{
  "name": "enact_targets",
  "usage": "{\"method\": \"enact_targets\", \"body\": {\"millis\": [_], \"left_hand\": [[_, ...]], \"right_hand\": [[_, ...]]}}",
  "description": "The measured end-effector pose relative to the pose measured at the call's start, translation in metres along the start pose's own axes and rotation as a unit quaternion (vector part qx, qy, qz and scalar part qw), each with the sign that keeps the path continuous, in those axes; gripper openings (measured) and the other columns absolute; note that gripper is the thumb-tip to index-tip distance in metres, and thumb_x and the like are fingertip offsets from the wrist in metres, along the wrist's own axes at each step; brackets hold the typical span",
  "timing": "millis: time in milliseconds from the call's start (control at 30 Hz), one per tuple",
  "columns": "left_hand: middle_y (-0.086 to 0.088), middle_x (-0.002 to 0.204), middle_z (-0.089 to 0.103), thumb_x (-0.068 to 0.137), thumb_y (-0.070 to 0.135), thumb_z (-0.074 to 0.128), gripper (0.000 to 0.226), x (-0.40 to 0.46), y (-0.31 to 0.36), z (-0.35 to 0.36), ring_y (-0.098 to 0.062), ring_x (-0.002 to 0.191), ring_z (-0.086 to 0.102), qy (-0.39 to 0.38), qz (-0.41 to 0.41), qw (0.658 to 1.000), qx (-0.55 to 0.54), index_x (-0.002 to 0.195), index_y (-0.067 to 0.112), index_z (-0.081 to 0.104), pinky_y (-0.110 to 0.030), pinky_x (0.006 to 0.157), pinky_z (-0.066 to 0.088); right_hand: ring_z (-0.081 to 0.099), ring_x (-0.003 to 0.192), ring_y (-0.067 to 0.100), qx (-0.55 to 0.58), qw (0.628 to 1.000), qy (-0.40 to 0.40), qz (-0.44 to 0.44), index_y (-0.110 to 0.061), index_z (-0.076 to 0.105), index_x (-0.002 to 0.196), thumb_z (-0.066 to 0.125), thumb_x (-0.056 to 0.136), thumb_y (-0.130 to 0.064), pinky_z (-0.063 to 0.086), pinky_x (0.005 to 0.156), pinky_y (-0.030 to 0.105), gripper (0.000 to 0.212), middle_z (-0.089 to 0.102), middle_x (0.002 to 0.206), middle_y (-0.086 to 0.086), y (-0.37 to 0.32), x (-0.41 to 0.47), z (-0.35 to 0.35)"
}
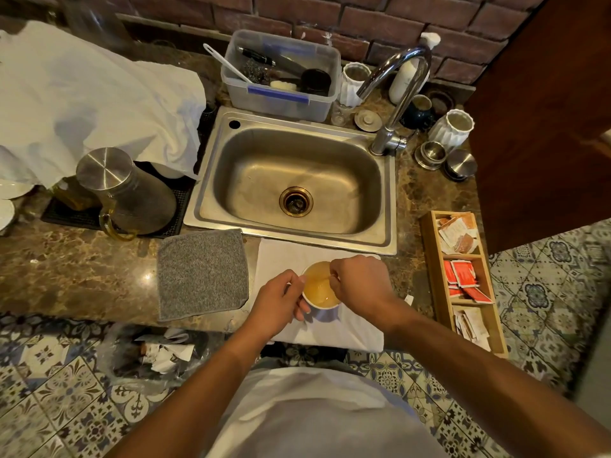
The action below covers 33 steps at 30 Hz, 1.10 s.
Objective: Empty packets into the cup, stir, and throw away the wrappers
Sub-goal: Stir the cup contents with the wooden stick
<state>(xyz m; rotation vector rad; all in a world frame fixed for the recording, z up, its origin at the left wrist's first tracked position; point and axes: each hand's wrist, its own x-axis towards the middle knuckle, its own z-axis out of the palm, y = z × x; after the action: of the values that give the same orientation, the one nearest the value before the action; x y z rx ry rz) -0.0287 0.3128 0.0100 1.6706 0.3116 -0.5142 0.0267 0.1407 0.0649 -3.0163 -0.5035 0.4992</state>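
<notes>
A white cup of amber liquid stands on a white cloth at the counter's front edge, below the sink. My left hand wraps the cup's left side. My right hand hovers over the cup's right rim, pinching a thin pale stirrer that dips into the liquid. A wooden tray to the right holds packets: orange-and-white ones at the back, red ones in the middle, pale ones in front. No wrapper shows in either hand.
A steel sink with a curved tap lies behind the cup. A grey cloth lies left of it. A clear bag of crumpled paper hangs below the counter edge. A steel jug stands on a black mat at left.
</notes>
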Motion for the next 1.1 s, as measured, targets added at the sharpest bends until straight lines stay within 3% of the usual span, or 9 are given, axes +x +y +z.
{"method": "enact_targets", "body": {"millis": [67,233,400,500,700,833,967,1100], "left_hand": [[-0.019,0.071,0.073,0.104,0.032,0.051,0.039,0.003,-0.001,-0.002,-0.026,0.056,0.061,-0.013,-0.025,0.999,-0.035,0.087,-0.002,0.055,-0.029,0.049,0.044],[-0.018,0.068,0.072,0.103,0.031,0.054,0.034,0.005,-0.001,-0.002,-0.027,0.050,0.059,-0.021,-0.034,0.997,-0.072,0.077,0.009,0.057,-0.029,0.046,0.040],[-0.026,0.073,0.071,0.103,0.031,0.055,0.035,0.004,0.002,-0.001,-0.028,0.056,0.061,-0.014,-0.020,0.998,-0.060,0.074,0.011,0.057,-0.029,0.047,0.043],[-0.021,0.069,0.070,0.103,0.028,0.053,0.033,0.004,0.002,-0.001,-0.027,0.056,0.060,-0.017,-0.022,0.998,-0.055,0.076,0.009,0.057,-0.030,0.049,0.043],[-0.012,0.065,0.068,0.103,0.029,0.054,0.035,0.005,-0.001,-0.002,-0.026,0.056,0.059,-0.015,-0.018,0.998,-0.052,0.076,0.008,0.057,-0.028,0.049,0.044],[-0.013,0.065,0.068,0.103,0.031,0.054,0.036,0.005,0.000,-0.002,-0.023,0.053,0.059,-0.016,-0.013,0.999,-0.044,0.076,0.008,0.057,-0.026,0.048,0.045],[-0.012,0.065,0.069,0.103,0.031,0.054,0.036,0.006,-0.001,-0.001,-0.022,0.052,0.060,-0.013,-0.008,0.999,-0.038,0.076,0.007,0.057,-0.026,0.049,0.045],[-0.011,0.064,0.069,0.103,0.026,0.053,0.034,0.009,-0.003,-0.001,-0.023,0.053,0.060,-0.013,-0.014,0.999,-0.037,0.078,0.004,0.056,-0.026,0.049,0.045]], "right_hand": [[0.066,0.078,0.029,-0.005,1.000,-0.006,-0.003,-0.020,0.072,0.098,0.055,0.093,-0.031,0.038,0.059,0.028,0.021,0.073,0.088,0.006,0.002,-0.004,0.001],[0.053,0.069,0.024,0.028,0.998,-0.055,-0.010,-0.022,0.071,0.087,0.060,0.089,-0.035,0.021,0.049,0.024,0.018,0.064,0.078,0.003,0.000,-0.018,0.006],[0.054,0.072,0.019,0.062,0.998,-0.010,-0.008,-0.026,0.075,0.100,0.057,0.095,-0.040,0.029,0.064,0.026,0.024,0.073,0.092,0.004,-0.011,-0.011,0.018],[0.065,0.083,0.024,0.045,0.999,0.018,-0.004,-0.024,0.072,0.111,0.055,0.097,-0.041,0.031,0.069,0.026,0.027,0.074,0.099,0.004,-0.009,-0.007,0.014],[0.068,0.081,0.029,-0.026,0.999,-0.026,-0.025,-0.017,0.073,0.106,0.058,0.096,-0.030,0.036,0.066,0.027,0.022,0.074,0.095,0.009,0.000,-0.013,0.003],[0.056,0.070,0.023,0.029,0.997,-0.066,-0.018,-0.021,0.076,0.095,0.063,0.090,-0.033,0.031,0.057,0.023,0.019,0.068,0.083,0.005,0.000,-0.015,0.002],[0.054,0.071,0.019,0.061,0.997,-0.050,-0.006,-0.025,0.075,0.094,0.060,0.092,-0.038,0.022,0.051,0.020,0.020,0.065,0.082,0.000,-0.007,-0.008,0.006],[0.060,0.077,0.020,0.042,0.999,0.009,0.003,-0.025,0.073,0.102,0.054,0.096,-0.040,0.033,0.062,0.024,0.025,0.073,0.094,0.001,-0.008,-0.001,0.002]]}}
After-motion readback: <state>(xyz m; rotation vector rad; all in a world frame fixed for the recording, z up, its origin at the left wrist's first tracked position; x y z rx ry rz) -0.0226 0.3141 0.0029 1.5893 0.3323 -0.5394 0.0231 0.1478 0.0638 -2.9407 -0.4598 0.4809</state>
